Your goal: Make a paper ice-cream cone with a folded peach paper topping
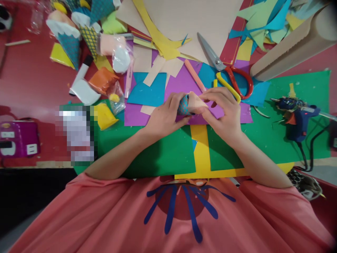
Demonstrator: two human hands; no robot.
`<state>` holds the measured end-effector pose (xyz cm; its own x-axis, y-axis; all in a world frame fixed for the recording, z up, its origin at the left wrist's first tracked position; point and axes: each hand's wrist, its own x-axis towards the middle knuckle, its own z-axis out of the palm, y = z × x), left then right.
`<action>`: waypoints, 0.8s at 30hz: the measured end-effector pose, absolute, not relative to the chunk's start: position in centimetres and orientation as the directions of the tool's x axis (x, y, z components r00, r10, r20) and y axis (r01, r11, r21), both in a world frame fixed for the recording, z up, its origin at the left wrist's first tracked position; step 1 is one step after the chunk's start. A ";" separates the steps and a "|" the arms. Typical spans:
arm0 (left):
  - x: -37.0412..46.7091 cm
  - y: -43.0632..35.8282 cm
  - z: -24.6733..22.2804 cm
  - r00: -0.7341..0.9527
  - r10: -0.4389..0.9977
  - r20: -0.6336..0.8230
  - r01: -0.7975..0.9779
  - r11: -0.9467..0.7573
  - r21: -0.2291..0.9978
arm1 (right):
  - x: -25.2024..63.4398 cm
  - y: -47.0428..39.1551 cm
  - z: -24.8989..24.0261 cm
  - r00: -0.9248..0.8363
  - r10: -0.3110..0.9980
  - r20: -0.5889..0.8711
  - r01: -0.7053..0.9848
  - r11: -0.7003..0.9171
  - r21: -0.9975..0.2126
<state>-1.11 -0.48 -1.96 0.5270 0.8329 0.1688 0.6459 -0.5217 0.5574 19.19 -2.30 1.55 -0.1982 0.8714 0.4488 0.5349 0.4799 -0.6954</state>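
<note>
In front of me, my left hand [168,114] is wrapped round a small blue paper cone [183,104] with a reddish crisscross pattern. Most of the cone is hidden by the fingers. A pale peach paper piece [196,102] sits against the cone's open end. Thumb and fingers of my right hand [222,112] pinch this piece by its right side. Both hands are above purple sheets [171,119] and a green sheet [158,151]. Just beyond the right hand lie scissors [218,63] with one red and one yellow handle, and a peach stick [195,75].
Finished-looking paper cones [67,42] and bagged clay [104,80] lie at the left, near a marker [83,72]. A hot glue gun [300,121] with a cable rests at the right. A paper roll [295,45] and coloured scraps [263,26] are at the back right.
</note>
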 end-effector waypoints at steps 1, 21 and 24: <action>-1.1 -0.5 -2.0 0.528 0.833 0.166 0.639 -0.519 0.568 | 19.2 -2.3 1.5 -0.195 0.873 0.448 0.535 0.477 -0.697; -0.9 -0.3 -2.8 0.530 0.833 0.159 0.478 -0.449 0.755 | 19.0 -2.2 1.6 -0.174 0.906 0.385 0.500 0.418 -0.759; -1.0 -0.2 -2.7 0.545 0.823 0.160 0.482 -0.463 0.744 | 18.9 -2.1 1.5 -0.181 0.901 0.395 0.481 0.431 -0.763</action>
<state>-0.97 -0.22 -2.74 0.5447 0.8232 0.1602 0.4816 -0.4634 0.7439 18.90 -2.12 1.54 -0.1812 0.9007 0.3949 0.4807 0.4314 -0.7635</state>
